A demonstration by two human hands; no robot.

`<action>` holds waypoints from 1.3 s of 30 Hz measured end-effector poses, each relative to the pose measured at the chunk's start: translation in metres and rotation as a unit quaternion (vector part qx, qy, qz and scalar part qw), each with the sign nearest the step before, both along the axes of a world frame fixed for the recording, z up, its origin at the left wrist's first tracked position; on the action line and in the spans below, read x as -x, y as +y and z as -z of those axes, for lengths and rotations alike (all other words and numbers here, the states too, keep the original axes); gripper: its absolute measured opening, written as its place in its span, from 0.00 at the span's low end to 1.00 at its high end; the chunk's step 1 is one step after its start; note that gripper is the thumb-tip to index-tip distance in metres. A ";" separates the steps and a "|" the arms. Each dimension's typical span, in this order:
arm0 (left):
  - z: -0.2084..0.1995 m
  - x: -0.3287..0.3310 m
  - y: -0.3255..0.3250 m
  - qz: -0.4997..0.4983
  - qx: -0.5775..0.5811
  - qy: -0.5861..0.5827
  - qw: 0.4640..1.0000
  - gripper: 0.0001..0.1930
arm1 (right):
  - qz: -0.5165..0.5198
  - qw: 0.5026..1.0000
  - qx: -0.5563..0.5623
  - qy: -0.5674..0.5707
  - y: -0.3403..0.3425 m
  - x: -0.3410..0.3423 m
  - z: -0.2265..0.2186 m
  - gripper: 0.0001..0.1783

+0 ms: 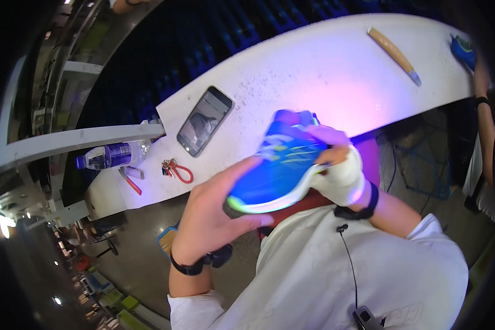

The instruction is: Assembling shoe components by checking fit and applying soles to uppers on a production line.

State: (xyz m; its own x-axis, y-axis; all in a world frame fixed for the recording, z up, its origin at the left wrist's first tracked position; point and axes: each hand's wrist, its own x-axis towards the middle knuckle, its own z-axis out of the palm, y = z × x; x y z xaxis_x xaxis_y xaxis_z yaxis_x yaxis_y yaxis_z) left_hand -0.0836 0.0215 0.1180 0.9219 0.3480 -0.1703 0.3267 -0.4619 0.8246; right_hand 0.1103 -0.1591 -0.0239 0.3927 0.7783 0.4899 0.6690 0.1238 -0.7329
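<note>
A blue sneaker [283, 168] with pale yellow-green lacing and a white sole is held over the near edge of the white table, its toe toward the lower left. My left hand [212, 209] grips the toe end, thumb along the sole and fingers over the far side. My right hand [341, 165], in a white glove with bare fingertips, holds the heel and collar end. Its fingers curl at the shoe opening; whether they also pinch something small is hidden. Bluish-purple light falls on the shoe and the right fingers.
On the white table [291, 60] lie a smartphone [205, 121], keys with a red loop [177, 171], a red-handled tool [131, 182] and a wooden-handled tool [391, 54]. A plastic bottle [113, 155] lies beside a white metal frame [77, 136]. Another person's arm [483, 118] reaches a blue shoe [463, 52] at far right.
</note>
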 end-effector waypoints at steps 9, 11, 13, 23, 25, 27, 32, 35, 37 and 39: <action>0.106 -0.061 -0.096 -0.060 -0.131 -0.278 0.950 0.28 | -0.125 0.989 -0.066 0.053 -0.048 -0.060 -0.082 0.46; 0.117 -0.062 -0.092 -0.059 -0.106 -0.297 0.947 0.28 | -0.095 0.995 -0.022 0.017 -0.057 -0.053 -0.090 0.44; 0.120 -0.072 -0.091 -0.058 -0.077 -0.327 0.940 0.23 | -0.087 0.996 -0.012 0.005 -0.057 -0.048 -0.096 0.43; 0.101 -0.088 -0.109 -0.089 -0.050 -0.395 0.913 0.23 | -0.068 0.995 0.006 0.072 -0.057 -0.053 -0.092 0.37; 0.103 -0.094 -0.105 -0.082 -0.027 -0.389 0.917 0.23 | -0.083 0.992 -0.010 0.097 -0.059 -0.056 -0.089 0.35; 0.105 -0.098 -0.100 -0.074 -0.017 -0.372 0.925 0.23 | -0.088 0.989 -0.024 0.120 -0.061 -0.056 -0.083 0.31; 0.104 -0.103 -0.100 -0.085 -0.078 -0.334 0.935 0.24 | -0.077 0.975 -0.089 0.189 -0.062 -0.057 -0.073 0.22; 0.111 -0.104 -0.096 -0.066 -0.119 -0.266 0.954 0.23 | -0.029 0.982 -0.047 0.179 -0.076 -0.078 -0.071 0.21; 0.119 -0.098 -0.074 -0.065 -0.141 -0.228 0.961 0.23 | 0.051 0.989 0.065 0.126 -0.094 -0.091 -0.081 0.25; 0.124 -0.094 -0.051 -0.045 0.057 -0.185 0.980 0.24 | 0.131 0.977 0.121 0.117 -0.113 -0.117 -0.062 0.29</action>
State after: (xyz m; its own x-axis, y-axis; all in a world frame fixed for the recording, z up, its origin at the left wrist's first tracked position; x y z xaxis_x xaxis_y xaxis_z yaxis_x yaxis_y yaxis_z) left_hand 0.0105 -0.0292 -0.0055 0.8946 0.4285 0.1271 0.0307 -0.3426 0.9390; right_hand 0.2272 -0.2726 0.0381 0.6730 0.7182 0.1766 0.4647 -0.2249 -0.8564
